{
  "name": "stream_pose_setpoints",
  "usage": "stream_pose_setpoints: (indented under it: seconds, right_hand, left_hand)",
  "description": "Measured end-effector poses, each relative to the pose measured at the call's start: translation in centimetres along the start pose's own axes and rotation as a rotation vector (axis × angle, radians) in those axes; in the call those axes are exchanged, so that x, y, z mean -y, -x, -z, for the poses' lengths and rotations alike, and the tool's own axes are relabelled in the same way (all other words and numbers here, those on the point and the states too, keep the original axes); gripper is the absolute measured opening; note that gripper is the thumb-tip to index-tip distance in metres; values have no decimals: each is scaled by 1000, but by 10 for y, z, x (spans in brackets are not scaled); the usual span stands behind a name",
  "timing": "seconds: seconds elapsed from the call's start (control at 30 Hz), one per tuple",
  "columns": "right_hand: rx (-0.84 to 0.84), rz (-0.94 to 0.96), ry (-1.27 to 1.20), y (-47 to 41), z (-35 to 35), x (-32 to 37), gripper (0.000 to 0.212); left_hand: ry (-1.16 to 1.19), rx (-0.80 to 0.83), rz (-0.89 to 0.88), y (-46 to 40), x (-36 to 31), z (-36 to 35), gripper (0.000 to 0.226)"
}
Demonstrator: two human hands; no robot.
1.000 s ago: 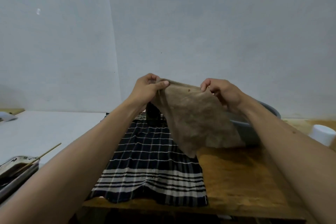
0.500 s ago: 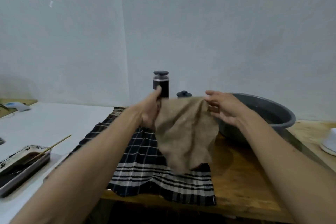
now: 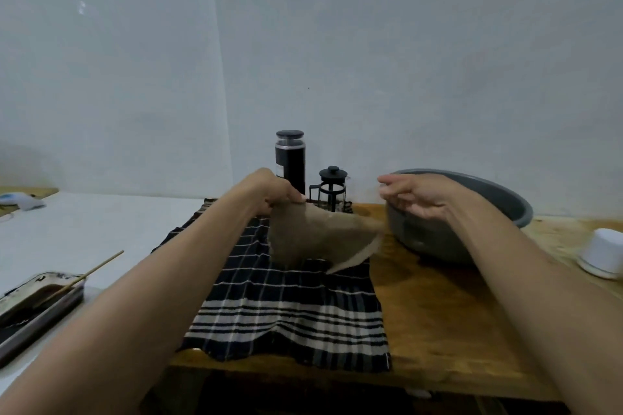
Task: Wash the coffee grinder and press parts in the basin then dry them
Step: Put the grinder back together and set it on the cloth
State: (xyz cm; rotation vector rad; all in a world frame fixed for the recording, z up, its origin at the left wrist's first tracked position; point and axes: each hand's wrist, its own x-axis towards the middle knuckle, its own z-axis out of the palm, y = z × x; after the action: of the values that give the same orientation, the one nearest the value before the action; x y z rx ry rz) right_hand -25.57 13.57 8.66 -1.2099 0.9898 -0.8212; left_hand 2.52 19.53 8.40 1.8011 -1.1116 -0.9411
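Observation:
A brown drying cloth (image 3: 317, 239) hangs over the black-and-white checked towel (image 3: 290, 307), and my left hand (image 3: 274, 194) pinches its top corner. My right hand (image 3: 414, 197) hovers in front of the grey basin (image 3: 509, 202) with loose fingers, holding nothing. Behind the cloth, at the back of the towel, the tall black coffee grinder (image 3: 290, 158) stands upright. The small black French press (image 3: 332, 189) stands just right of it. What the basin holds cannot be seen.
A wooden table (image 3: 438, 313) carries the towel and the basin. A white cup-like object (image 3: 603, 254) sits at the far right. On the white counter at left lie a metal tray (image 3: 30, 310) with a thin wooden stick (image 3: 96, 268) and a pale object (image 3: 23, 200).
My right hand has let go of the brown cloth and moved right toward the basin. The cloth has dropped lower, now held by my left hand alone, uncovering the grinder and press.

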Motion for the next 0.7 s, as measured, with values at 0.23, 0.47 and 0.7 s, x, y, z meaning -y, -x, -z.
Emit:
stream_pose_setpoints:
  seconds: [0.23, 0.47, 0.7]
  right_hand:
    - [140, 115, 568, 27, -17, -20, 40]
    - [213, 188, 1047, 14, -45, -44, 62]
    - [142, 317, 919, 19, -32, -30, 12]
  left_hand:
    - [158, 82, -78, 13, -18, -21, 38]
    - [160, 69, -176, 16, -49, -6, 59]
    - [-16, 45, -316, 30, -49, 15, 45]
